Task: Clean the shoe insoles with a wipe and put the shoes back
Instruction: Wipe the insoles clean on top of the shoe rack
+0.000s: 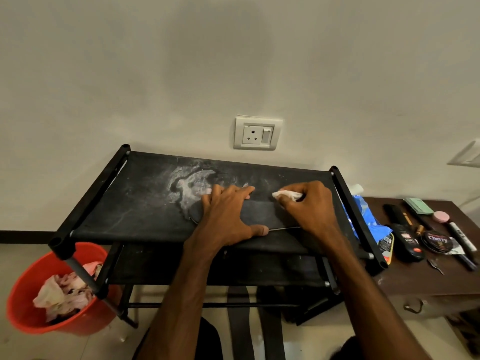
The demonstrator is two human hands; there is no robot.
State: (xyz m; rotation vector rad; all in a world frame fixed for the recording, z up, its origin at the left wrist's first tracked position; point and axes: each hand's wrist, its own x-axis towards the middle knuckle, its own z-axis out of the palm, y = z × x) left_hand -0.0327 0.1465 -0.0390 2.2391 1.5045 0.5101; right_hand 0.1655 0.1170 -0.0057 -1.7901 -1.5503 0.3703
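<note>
Both forearms point(176, 294) reach up from the bottom edge. Black shoe rack point(124, 203) fills mid-frame, top shelf smeared dusty white. Red bucket point(23, 307) lower left, crumpled tissues point(62, 292) inside. Dark insole point(262, 214) lies flat on the top shelf, centre. My left hand point(226, 216) presses it down, fingers spread straight. My right hand point(314, 206) pinches a white wipe point(287, 195) near the insole's right end.

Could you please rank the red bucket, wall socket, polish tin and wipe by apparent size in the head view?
red bucket
wall socket
polish tin
wipe, partly hidden in the right hand
</note>
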